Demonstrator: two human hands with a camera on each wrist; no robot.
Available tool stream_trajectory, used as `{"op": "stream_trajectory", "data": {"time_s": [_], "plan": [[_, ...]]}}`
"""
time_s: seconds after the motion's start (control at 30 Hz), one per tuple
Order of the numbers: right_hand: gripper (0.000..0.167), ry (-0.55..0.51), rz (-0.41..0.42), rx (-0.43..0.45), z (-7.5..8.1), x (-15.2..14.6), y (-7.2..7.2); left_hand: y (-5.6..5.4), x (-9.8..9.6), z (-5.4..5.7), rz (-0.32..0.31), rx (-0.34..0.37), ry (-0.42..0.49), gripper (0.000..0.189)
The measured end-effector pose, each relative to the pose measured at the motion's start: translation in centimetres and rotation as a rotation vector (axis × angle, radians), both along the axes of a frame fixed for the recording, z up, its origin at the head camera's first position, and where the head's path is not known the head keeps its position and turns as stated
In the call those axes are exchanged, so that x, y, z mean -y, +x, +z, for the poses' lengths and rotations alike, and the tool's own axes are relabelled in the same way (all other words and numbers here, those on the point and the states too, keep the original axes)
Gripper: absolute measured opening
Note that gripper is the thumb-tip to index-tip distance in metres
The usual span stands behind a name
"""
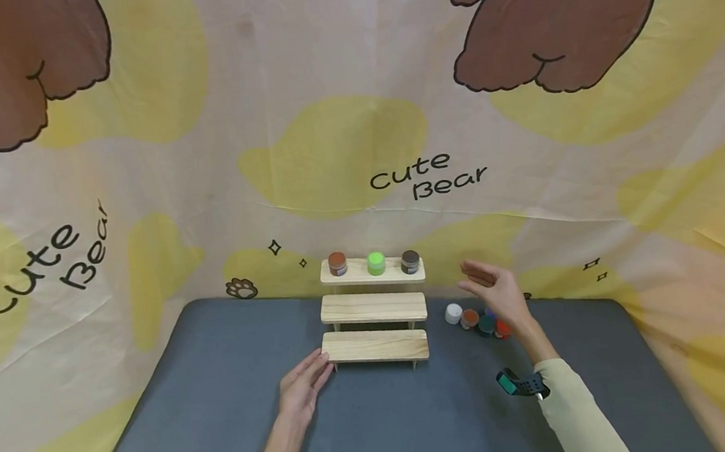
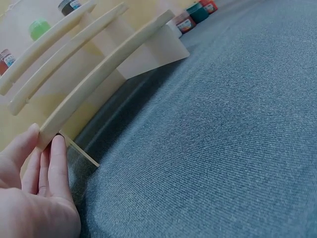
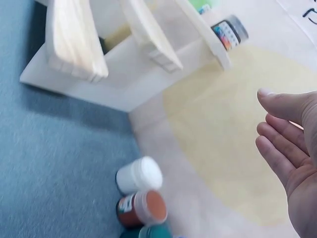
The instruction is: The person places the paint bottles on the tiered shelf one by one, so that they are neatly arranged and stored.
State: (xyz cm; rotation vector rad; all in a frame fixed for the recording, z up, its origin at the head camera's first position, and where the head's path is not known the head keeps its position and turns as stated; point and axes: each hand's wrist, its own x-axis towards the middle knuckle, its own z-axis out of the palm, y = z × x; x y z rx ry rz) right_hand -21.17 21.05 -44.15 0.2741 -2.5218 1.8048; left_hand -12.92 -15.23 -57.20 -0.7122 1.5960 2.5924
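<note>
A three-step wooden display rack [image 1: 375, 347] stands on the table. My left hand [image 1: 299, 393] pinches the left end of its lowest step, thumb at the edge and fingers underneath in the left wrist view. On the top step sit a reddish-brown paint jar [image 1: 337, 264], a bright green paint jar [image 1: 376, 263] and a dark paint jar [image 1: 410, 262]. My right hand [image 1: 501, 298] is raised to the right of the rack, fingers extended and holding nothing. Below it stand a white paint jar [image 1: 453, 313], a brown paint jar [image 3: 154, 207], and a teal paint jar [image 1: 486, 326].
A red jar [image 1: 502, 330] and a partly hidden blue-purple one are in the same cluster right of the rack. Behind the grey table [image 1: 221, 395] hangs a printed bear cloth [image 1: 329, 163]. Dark straps with devices are on both wrists.
</note>
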Motion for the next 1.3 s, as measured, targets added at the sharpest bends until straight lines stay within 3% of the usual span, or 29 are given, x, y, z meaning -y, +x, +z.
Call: {"op": "stream_trajectory", "data": {"time_s": [0.17,0.4,0.97,1.3], "plan": [[0.055,0.003,-0.054,-0.030,-3.1,-1.8,-0.5,0.1,0.1,0.0,0.001,-0.001,-0.002,0.051],[0.051,0.073,-0.188,-0.036,-5.5,-3.5,0.8,0.1,0.0,-0.1,0.016,-0.017,0.021,0.052],[0.053,0.112,-0.290,0.023,-8.9,-6.8,3.6,0.1,0.1,-0.2,0.025,-0.032,0.057,0.053],[0.053,0.099,-0.352,0.048,-11.0,-7.0,4.5,0.1,0.1,0.1,0.018,-0.020,0.033,0.051]]}}
